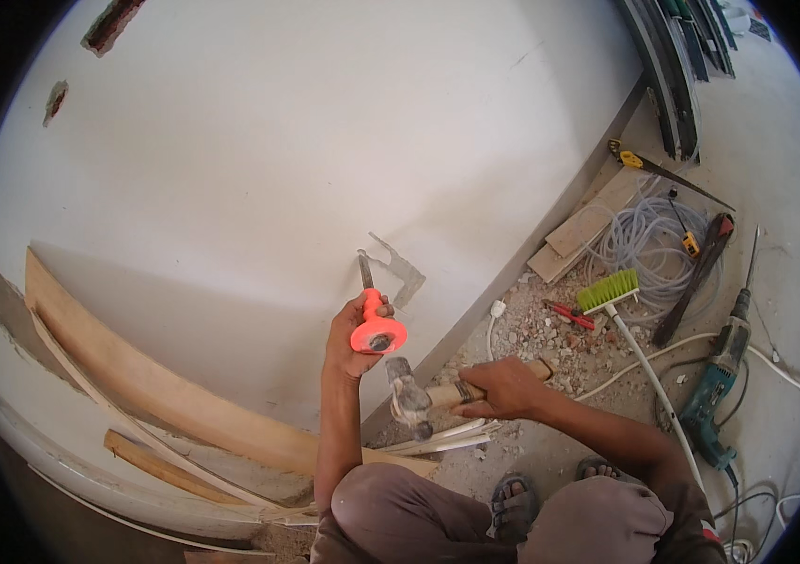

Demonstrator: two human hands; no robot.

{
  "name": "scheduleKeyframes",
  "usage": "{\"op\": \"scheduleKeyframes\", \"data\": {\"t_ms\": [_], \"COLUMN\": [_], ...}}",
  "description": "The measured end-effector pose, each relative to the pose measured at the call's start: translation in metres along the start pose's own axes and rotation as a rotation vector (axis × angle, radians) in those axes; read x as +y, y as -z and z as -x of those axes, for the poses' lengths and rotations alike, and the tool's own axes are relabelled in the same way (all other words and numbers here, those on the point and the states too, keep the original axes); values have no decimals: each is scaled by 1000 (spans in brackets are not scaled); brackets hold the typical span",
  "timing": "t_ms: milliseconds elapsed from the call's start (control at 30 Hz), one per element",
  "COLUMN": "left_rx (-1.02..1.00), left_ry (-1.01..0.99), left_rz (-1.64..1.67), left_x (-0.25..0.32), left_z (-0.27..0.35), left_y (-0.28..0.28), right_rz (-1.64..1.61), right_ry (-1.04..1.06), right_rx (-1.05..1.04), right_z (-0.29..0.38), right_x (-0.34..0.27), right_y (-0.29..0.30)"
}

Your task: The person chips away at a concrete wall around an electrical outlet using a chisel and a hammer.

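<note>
A cold chisel with an orange hand guard is gripped in my left hand, its steel tip touching or close to the white wall. Beside the tip, a chipped grey patch breaks the wall's surface. My right hand holds a hammer by its wooden handle. The worn hammer head is just below and to the right of the chisel's guard, apart from it.
Rubble, red-handled pliers, a green-bristled brush, coiled clear hose and a handsaw lie right. A teal power drill with a long bit lies farther right, among cables. Wooden boards lie along the left.
</note>
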State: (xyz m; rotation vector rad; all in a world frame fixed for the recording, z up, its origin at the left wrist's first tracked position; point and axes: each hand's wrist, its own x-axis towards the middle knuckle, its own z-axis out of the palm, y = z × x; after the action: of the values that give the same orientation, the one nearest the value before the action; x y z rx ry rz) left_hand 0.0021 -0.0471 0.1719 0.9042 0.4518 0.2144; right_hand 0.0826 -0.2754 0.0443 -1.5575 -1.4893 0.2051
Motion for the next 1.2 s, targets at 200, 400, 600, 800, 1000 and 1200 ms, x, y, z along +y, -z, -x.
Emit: {"op": "scheduleKeyframes", "data": {"t_ms": [200,400,600,800,1000,1200], "left_rx": [-19,-15,-38,-65,-98,-50], "left_ry": [3,-1,20,-39,-20,-64], "left_rz": [-6,61,-9,33,65,34], "left_x": [-4,-11,-10,0,10,10], "left_z": [-4,-8,-4,6,6,6], "left_y": [8,-7,2,-4,-6,-13], "right_rz": [-45,8,-40,-56,-34,-14], "right_ry": [148,501,-13,50,234,426], "right_rx": [82,147,155,116,129,91], "right_z": [8,-1,-20,1,5,3], "right_x": [-18,3,9,-4,-19,-43], "right_y": [7,2,12,24,18,26]}}
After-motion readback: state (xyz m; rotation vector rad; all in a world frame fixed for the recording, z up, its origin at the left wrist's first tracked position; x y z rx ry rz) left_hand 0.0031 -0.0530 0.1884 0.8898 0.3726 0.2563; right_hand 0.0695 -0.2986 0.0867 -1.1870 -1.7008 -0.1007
